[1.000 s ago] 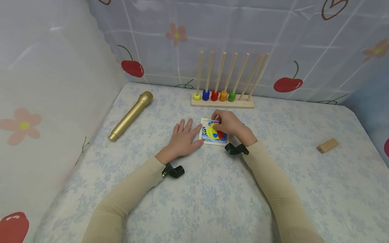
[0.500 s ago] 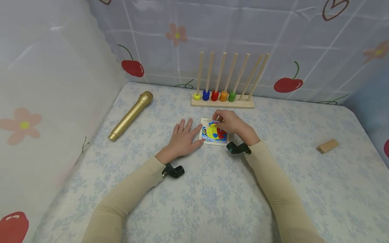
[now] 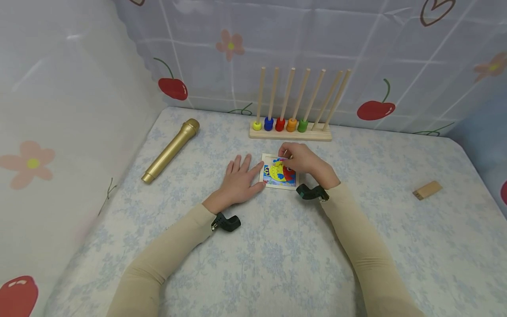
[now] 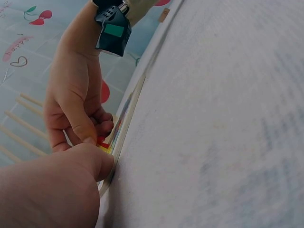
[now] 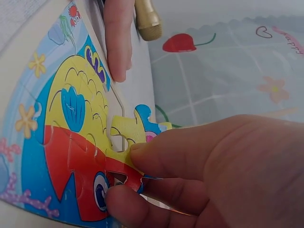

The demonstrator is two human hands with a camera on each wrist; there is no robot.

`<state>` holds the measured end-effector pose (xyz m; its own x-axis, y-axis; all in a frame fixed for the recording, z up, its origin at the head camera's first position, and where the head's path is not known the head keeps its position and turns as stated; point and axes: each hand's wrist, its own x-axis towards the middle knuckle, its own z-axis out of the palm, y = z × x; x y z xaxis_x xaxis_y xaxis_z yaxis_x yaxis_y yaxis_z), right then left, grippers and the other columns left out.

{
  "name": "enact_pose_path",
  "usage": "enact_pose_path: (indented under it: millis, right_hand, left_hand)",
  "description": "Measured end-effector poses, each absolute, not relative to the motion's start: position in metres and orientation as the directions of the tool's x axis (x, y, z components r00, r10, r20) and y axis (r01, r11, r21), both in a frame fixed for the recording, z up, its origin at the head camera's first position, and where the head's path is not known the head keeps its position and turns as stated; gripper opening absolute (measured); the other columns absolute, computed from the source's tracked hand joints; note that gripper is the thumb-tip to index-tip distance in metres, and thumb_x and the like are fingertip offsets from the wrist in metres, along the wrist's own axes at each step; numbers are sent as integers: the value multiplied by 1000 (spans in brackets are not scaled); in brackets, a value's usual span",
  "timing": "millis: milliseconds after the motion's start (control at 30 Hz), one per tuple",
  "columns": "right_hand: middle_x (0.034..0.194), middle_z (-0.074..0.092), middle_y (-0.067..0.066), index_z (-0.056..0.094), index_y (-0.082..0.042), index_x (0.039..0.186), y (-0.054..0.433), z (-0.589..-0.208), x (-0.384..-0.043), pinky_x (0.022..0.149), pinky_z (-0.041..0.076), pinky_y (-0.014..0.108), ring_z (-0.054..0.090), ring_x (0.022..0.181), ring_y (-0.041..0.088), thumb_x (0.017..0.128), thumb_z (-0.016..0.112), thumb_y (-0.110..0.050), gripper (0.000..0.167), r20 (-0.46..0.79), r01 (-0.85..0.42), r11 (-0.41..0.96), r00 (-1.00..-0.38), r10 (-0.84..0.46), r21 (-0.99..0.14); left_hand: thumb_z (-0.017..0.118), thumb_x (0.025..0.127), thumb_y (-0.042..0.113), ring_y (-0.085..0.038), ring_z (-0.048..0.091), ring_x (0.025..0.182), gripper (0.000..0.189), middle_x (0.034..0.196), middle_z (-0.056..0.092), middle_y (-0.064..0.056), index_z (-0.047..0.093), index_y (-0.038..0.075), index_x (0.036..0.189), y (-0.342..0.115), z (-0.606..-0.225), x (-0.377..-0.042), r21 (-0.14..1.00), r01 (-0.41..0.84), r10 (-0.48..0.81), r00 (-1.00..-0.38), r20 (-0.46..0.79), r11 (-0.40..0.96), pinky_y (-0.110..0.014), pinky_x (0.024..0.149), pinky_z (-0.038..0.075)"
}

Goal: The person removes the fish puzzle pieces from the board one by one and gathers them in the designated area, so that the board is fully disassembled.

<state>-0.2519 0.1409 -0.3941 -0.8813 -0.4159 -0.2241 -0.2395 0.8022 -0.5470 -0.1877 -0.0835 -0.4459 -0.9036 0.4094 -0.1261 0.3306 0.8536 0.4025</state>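
Note:
A square jigsaw puzzle (image 3: 277, 174) of a yellow and red fish lies on the table in a pale wooden frame. My right hand (image 3: 304, 159) is over its far right part, thumb and fingers pinching a jigsaw piece (image 5: 127, 127). In the right wrist view this piece is yellow with blue and pink bits, tilted up above the gap in the picture; the fingers partly hide it. My left hand (image 3: 239, 181) rests with its fingers spread at the frame's left edge, index finger and thumb right at the border.
Behind the puzzle stands a wooden peg rack (image 3: 290, 137) with coloured beads on several of its rods. A gold microphone (image 3: 170, 152) lies at the left. Far to the right is a small brown wooden block (image 3: 428, 190). Patterned curtains rise behind the table.
My right hand has drawn slightly to the right and away from me, uncovering more of the fish's red head and eye. My left hand has stayed in place.

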Motion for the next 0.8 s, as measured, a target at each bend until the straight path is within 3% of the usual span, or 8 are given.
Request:
enact_pose_path:
  millis: [400, 633, 800]
  right_hand:
    - [114, 70, 21, 62, -6, 107, 140, -393, -251, 81, 53, 39, 64, 93, 30, 97, 61, -7, 9, -218, -248, 796, -879, -425, -552]
    - [117, 69, 21, 62, -4, 110, 149, -390, -255, 88, 56, 46, 65, 104, 34, 97, 61, -7, 13, -180, -266, 778, -883, -433, -569]
    - [115, 69, 22, 63, -3, 113, 166, -383, -257, 81, 56, 43, 65, 99, 34, 98, 59, -8, 16, -158, -231, 784, -910, -384, -576]
  left_hand:
    - [47, 103, 51, -45, -5, 159, 68, 173, 6, -18, 28, 26, 163, -83, -446, -188, 394, 323, 402, -905, -137, 860, -63, 126, 2]
    - [47, 103, 51, -44, -6, 159, 68, 173, 5, -17, 27, 26, 163, -83, -445, -187, 393, 319, 400, -906, -142, 862, -62, 126, 1]
    - [48, 102, 52, -44, -6, 159, 69, 173, 5, -18, 27, 26, 163, -84, -446, -188, 392, 326, 404, -904, -136, 860, -62, 126, 2]
